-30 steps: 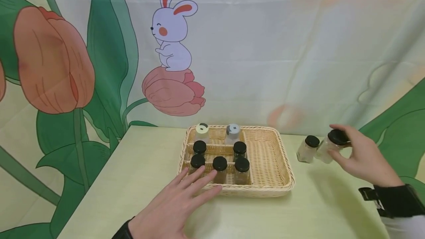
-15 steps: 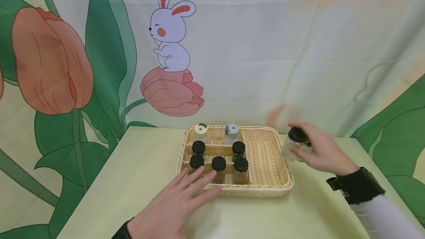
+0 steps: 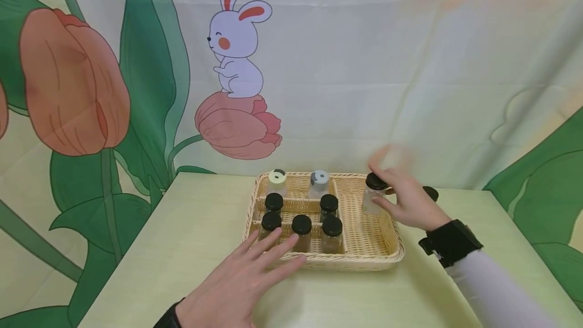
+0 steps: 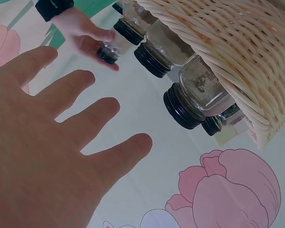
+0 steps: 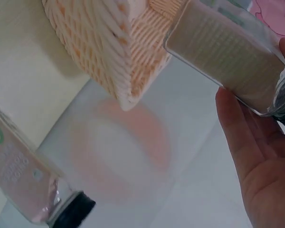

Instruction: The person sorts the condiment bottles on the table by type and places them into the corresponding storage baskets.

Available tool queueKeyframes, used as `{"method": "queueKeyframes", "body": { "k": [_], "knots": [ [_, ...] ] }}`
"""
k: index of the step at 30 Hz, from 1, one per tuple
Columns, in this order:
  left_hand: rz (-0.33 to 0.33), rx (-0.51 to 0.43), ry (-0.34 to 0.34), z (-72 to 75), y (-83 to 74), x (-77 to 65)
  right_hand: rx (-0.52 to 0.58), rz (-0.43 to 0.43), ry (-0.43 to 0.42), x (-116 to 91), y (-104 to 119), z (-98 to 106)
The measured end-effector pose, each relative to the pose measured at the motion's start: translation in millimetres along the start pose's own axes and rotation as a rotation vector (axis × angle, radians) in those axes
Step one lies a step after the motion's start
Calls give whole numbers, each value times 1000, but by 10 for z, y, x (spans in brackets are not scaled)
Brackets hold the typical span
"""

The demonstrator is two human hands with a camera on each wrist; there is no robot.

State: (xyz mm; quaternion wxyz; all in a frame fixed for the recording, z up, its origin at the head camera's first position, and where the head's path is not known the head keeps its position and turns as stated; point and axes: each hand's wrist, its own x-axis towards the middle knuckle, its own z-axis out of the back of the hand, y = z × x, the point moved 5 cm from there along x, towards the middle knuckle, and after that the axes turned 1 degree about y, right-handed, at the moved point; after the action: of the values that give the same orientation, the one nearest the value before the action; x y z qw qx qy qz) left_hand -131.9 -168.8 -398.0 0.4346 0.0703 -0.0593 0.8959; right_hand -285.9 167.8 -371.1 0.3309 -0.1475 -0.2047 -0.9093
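My right hand pinches a clear spice jar with a black lid, fingers and thumb near its top. In the right wrist view this jar has a pale tan powder inside. It is held over the right compartment of a wicker basket. My left hand has its fingers spread in front of the basket's left side, near the front row of black-lidded jars; whether it touches the rim is unclear.
Behind the right hand stands another black-lidded jar on the table, mostly hidden in the head view. At the basket's back left are a yellow-capped bottle and a grey-capped bottle. A printed cloth hangs behind.
My right hand has carried its jar leftward from the table, past the basket's right rim, to above the right compartment. The other jar stayed behind. My left hand has not moved.
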Motion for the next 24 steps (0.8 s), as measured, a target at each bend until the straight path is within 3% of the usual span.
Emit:
{"method": "queueKeyframes", "body": {
  "k": [11, 24],
  "knots": [
    [1, -1, 4, -7, -6, 2, 1, -103, 65, 145, -121, -252],
    [1, 3, 7, -10, -11, 5, 25, -140, 130, 257, -189, -381]
  ]
}}
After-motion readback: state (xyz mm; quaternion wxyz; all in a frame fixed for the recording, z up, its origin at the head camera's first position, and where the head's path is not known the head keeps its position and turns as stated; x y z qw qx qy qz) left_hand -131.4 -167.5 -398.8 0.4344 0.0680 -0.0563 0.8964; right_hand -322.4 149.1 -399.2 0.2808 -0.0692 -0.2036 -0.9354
